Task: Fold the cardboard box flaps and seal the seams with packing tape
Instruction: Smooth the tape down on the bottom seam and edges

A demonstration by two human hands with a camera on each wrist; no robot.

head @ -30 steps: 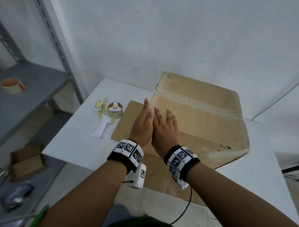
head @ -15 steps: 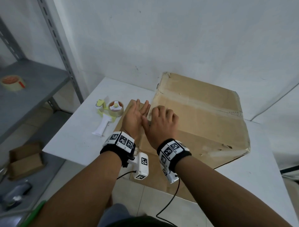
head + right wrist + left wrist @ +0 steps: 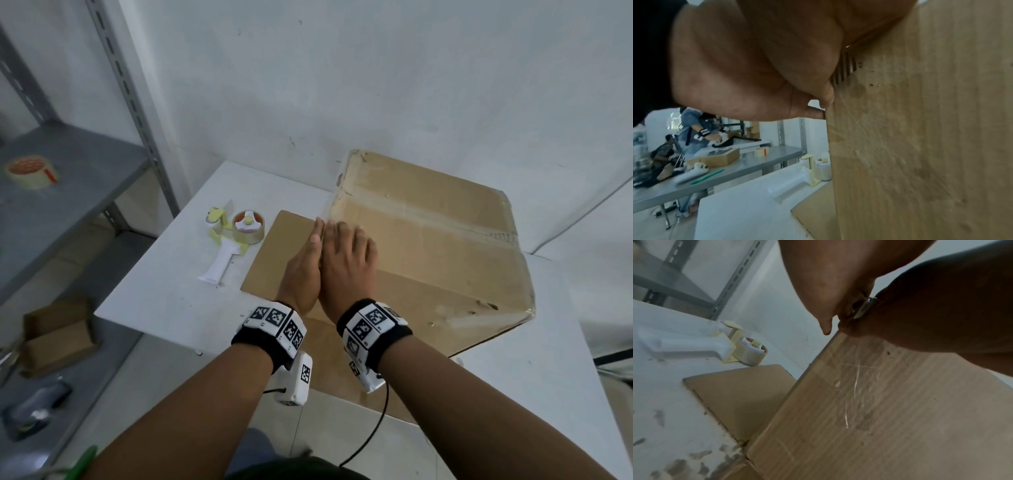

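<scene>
A big cardboard box (image 3: 445, 246) stands on the white table (image 3: 164, 298), with a clear tape strip (image 3: 428, 219) along its top seam. One brown flap (image 3: 274, 253) lies flat on the table at the box's left side. My left hand (image 3: 305, 270) stands edge-on with straight fingers against the box's top left edge. My right hand (image 3: 346, 263) lies beside it, touching it, palm down on the box top. In the right wrist view the palm and thumb (image 3: 826, 97) press on the cardboard (image 3: 920, 146). Neither hand holds anything. A white and yellow tape dispenser (image 3: 236, 240) lies left of the flap.
A grey metal shelf (image 3: 78, 178) stands to the left with a tape roll (image 3: 30, 171) on it. A small open carton (image 3: 58, 332) sits low down at the left. The wall is close behind the box. In the right wrist view another person (image 3: 694, 129) works at a far table.
My right hand's fingers, curled half a second ago, now lie straighter on the box top. Both hands have stayed together at the box's left edge.
</scene>
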